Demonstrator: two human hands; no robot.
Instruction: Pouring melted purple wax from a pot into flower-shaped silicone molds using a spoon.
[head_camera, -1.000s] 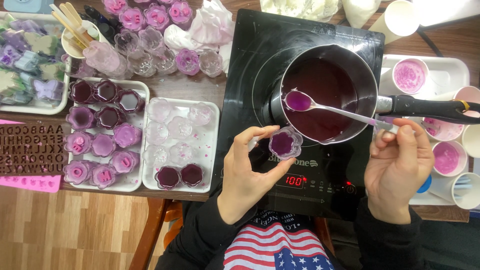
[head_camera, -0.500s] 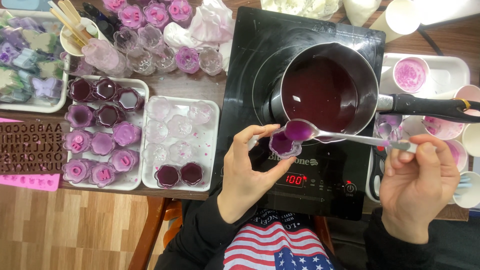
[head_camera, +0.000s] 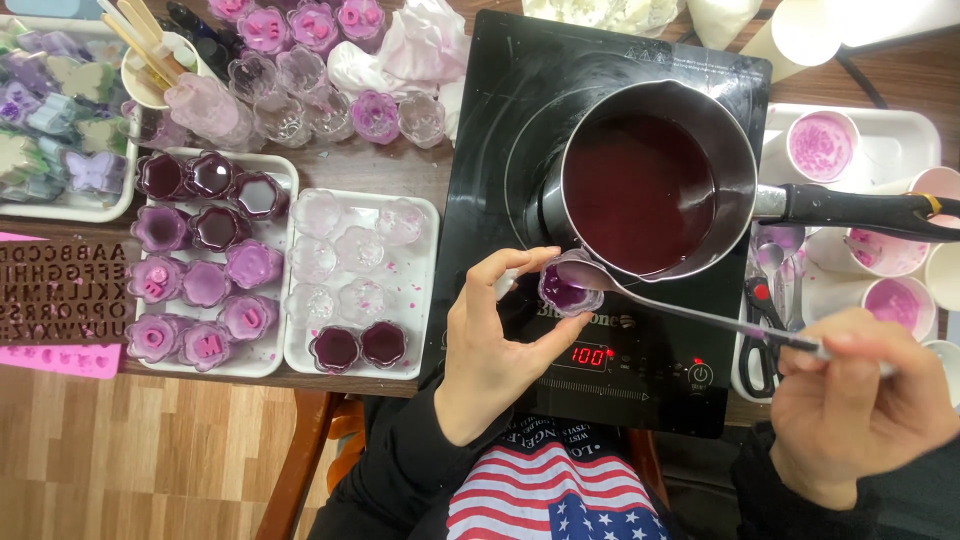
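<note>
My left hand (head_camera: 492, 345) pinches a small clear flower-shaped mould cup (head_camera: 562, 291) over the black induction cooker (head_camera: 520, 150). The cup holds dark purple liquid. My right hand (head_camera: 855, 410) grips the long handle of a metal spoon (head_camera: 600, 278). The spoon's bowl is tipped over the cup's rim. Just behind the cup stands a saucepan (head_camera: 655, 190) of dark purple liquid, its black handle pointing right.
A white tray (head_camera: 420, 290) left of the cooker carries empty clear cups and two filled ones. Another tray (head_camera: 265, 360) holds purple-filled cups. Brown (head_camera: 60, 290) and pink (head_camera: 55, 360) letter moulds lie far left. Paper cups (head_camera: 822, 145), scissors (head_camera: 762, 340) and a white tray sit right.
The spoon has left the pan, swung down to the cup and tipped over it. My right hand moved down and right. The cup looks fuller.
</note>
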